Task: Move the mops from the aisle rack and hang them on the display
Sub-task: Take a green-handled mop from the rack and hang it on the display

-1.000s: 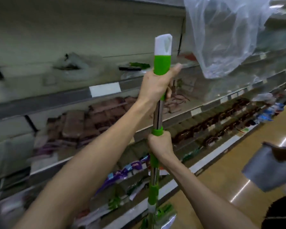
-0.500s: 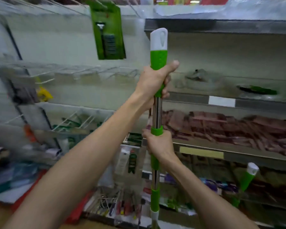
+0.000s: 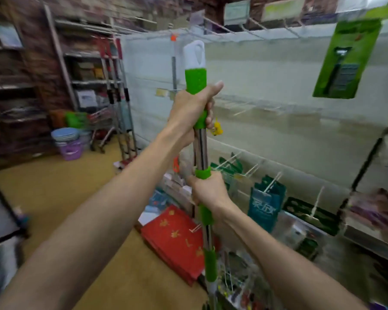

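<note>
Green foam grip and a white cap top the mop handle, which stands upright in the middle of the view, its steel pole running out of the bottom edge. The left hand is clenched around the green grip, thumb pointing up along it. The right hand is wrapped tight around the pole lower down, just under a green collar. Behind is a pegboard display with wire hooks, much blurred.
</note>
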Tool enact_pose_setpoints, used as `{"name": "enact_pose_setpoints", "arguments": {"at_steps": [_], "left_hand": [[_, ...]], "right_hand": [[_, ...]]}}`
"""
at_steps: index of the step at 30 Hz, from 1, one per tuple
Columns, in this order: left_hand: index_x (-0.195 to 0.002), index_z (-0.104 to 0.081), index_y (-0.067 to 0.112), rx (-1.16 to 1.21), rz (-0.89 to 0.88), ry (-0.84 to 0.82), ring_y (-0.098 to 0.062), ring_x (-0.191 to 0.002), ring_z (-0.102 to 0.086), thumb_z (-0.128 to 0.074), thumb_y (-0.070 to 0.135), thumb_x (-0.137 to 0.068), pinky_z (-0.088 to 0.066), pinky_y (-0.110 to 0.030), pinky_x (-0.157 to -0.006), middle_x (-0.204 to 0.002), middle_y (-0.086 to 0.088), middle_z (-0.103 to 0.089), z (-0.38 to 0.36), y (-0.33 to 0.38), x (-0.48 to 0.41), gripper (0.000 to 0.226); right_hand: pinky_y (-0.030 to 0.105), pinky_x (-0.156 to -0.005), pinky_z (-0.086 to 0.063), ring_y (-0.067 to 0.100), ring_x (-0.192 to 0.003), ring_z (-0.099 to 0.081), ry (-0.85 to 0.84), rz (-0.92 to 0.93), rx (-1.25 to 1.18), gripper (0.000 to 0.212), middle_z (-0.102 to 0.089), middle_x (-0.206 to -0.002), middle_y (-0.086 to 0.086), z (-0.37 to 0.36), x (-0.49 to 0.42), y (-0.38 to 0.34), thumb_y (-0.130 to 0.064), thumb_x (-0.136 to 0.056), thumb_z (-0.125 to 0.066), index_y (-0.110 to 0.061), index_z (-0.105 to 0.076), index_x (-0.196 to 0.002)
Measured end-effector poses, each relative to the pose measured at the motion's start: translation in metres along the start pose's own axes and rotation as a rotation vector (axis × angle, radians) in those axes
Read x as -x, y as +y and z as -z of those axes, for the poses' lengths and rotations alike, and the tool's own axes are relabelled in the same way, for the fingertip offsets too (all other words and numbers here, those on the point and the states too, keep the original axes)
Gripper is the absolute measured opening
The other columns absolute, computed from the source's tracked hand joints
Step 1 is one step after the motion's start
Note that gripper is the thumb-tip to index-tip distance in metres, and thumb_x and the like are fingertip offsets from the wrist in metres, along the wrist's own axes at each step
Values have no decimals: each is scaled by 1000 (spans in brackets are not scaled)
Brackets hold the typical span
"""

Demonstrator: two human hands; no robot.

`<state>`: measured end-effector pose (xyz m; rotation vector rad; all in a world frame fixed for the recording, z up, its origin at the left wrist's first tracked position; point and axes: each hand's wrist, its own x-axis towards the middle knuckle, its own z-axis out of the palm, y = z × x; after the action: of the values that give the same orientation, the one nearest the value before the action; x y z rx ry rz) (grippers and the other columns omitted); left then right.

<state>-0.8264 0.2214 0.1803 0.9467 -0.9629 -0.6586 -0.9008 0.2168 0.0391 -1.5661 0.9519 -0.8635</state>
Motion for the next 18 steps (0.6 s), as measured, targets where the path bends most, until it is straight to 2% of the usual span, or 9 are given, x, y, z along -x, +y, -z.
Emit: {"name": "enact_pose_setpoints", "arguments": {"at_steps": [5,7,10,14,18], "left_hand": [[-87,-60,11,-108,-80,157,-14,-36,-46,-78,27,-88,-41,-28,-43,-54,2,-47,114,21,-13,25],[-84,-62,15,-155,-113,209,-15,-40,-47,-79,30,-87,-42,-29,-46,-59,3,-50,156,28,-18,23],[-77,-59,18,-195,-139,286,-13,-40,-47,-78,31,-88,-43,-28,-45,-61,3,-49,209,39,-24,26],[-88,-58,15,-239,-172,394,-13,-43,-47,-77,32,-89,-43,-28,-47,-61,3,-51,269,50,-40,25],[-87,-54,15,-329,-269,505,-12,-44,-48,-76,34,-90,-44,-28,-45,-61,4,-50,326,51,-69,29]], "right_hand": [[32,-48,-39,20,-39,-45,-159,1,5,39,-47,-41,0,-107,-25,-16,-16,-83,-73,-21,-48,-52],[26,-44,-38,16,-36,-45,-235,15,1,35,-47,-39,-4,-147,-32,-24,-15,-85,-73,-19,-51,-57],[19,-38,-35,13,-32,-43,-325,31,12,29,-47,-43,0,-200,-41,-36,-10,-86,-67,-15,-51,-63],[28,-45,-44,17,-38,-49,-407,58,17,16,-53,-50,3,-267,-61,-52,-16,-83,-68,-13,-56,-72],[31,-50,-45,19,-38,-48,-508,89,18,26,-49,-43,-2,-323,-96,-63,-14,-82,-68,-16,-50,-63]]}}
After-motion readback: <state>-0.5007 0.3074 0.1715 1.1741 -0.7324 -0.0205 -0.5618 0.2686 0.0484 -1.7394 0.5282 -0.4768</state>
